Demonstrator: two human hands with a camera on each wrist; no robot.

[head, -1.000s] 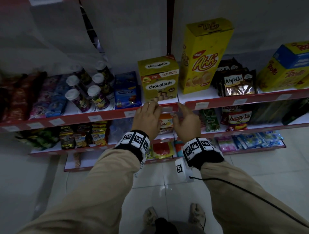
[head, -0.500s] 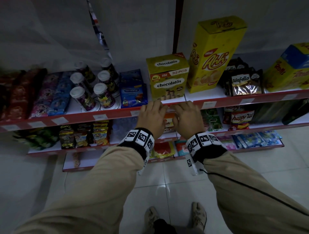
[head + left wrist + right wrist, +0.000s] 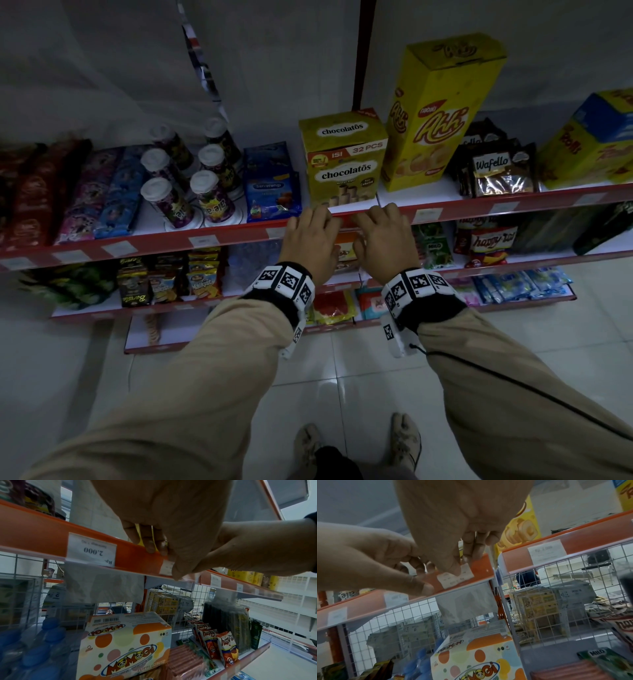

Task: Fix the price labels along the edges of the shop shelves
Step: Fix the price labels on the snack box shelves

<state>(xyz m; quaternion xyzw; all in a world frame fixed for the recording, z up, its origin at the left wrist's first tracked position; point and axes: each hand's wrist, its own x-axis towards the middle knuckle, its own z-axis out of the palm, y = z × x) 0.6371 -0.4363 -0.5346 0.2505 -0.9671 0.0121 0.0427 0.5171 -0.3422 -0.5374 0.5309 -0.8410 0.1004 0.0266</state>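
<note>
Price label — small white paper slip (image 3: pixel 455 577) with faint print — sits in the orange-red plastic strip along the shelf's front edge (image 3: pixel 481 566), directly below the yellow chocolatos carton (image 3: pixel 343 159). Long axis of the slip runs along the strip, left to right; it looks slightly skewed in the channel. It lies straight ahead of both hands, in the gap between them.

Right hand (image 3: pixel 453 524) nearer: its thumb tip presses on the slip's upper middle, fingers (image 3: pixel 471 547) curled over the top of the strip behind it. Moderately closed, a pinch on strip and label together.

Left hand (image 3: pixel 171 513) just beside it to the left, fingers hooked over the strip's top lip, thumb against the strip's lower face. From the left wrist only the slip's left end (image 3: pixel 167 567) shows past the thumb. Whether the left thumb touches the paper itself — cannot tell.

Judgement: next move is a slide or press along the strip's length, right thumb leading. A neighbouring white label reading Rp. 2.000 (image 3: pixel 91 550) sits seated further left.
</note>
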